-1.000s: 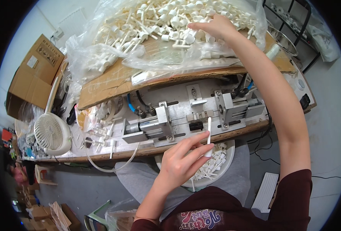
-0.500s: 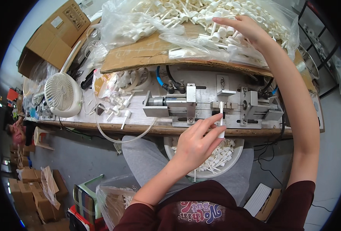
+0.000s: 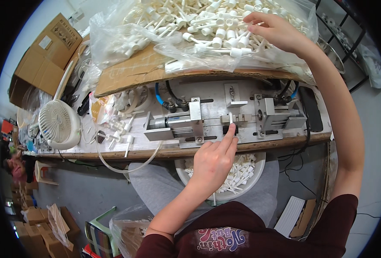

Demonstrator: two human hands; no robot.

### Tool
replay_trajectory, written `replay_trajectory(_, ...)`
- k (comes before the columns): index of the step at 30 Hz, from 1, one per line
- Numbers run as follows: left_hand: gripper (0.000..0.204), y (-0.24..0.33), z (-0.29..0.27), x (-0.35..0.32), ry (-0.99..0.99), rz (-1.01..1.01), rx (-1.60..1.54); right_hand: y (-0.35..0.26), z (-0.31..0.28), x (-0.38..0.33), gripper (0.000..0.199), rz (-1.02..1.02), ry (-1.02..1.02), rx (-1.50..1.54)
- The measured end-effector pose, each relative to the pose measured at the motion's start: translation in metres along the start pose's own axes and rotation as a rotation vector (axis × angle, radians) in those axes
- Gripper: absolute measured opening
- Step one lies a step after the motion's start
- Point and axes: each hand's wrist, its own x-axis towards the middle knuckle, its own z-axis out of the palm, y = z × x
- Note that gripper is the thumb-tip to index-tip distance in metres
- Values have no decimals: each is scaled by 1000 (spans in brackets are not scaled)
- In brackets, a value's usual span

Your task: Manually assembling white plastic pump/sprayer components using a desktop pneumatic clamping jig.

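My left hand [image 3: 214, 161] is at the small pneumatic press jig [image 3: 225, 120] on the bench, index finger out straight, tip pressing a white plastic piece [image 3: 230, 118] into the jig's middle slot; other fingers loosely curled, nothing gripped. One fingertip bc the slot is narrow and the piece has to sit upright between the two metal blocks.

Right hand [image 3: 276, 32] is up at 1 o'clock, arm stretched over the jig, fingers half-spread and resting on the heap of white pump-cap parts [image 3: 190, 26] in the clear plastic bag [image 3: 113, 38]. Can't tell if it's pinching one, fingertips are buried in the pile. Bag lies open on a cardboard sheet [image 3: 130, 73] behind the jig, so stock is w/in one reach.

White bowl [image 3: 259, 172] on my lap at 6 o'clock, right under the bench edge, holds white pieces; prob sits there so parts drop straight in. Loose white parts [image 3: 119, 129] and a small white desk fan [image 3: 57, 124] at 9 o'clock, cardboard box [image 3: 44, 56] at 10.
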Motion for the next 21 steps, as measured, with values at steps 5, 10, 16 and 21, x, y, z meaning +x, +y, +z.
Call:
replay_trajectory(5, 28, -9, -5, 12, -47, -33, -17, -27, -3, -32, 30, -205, 173, -151)
replay_trajectory(10, 27, -3, -4, 15, -49, -52, 14, -36, 9, -36, 44, -513, 302, -323)
replay_trajectory(16, 27, -3, -8, 16, -64, -79, -9, -49, 22, -19, 50, -211, 66, -230)
replay_trajectory(21, 26, -4, -13, 19, -92, -104, -30, -41, 25, -10, 41, -310, 101, -369)
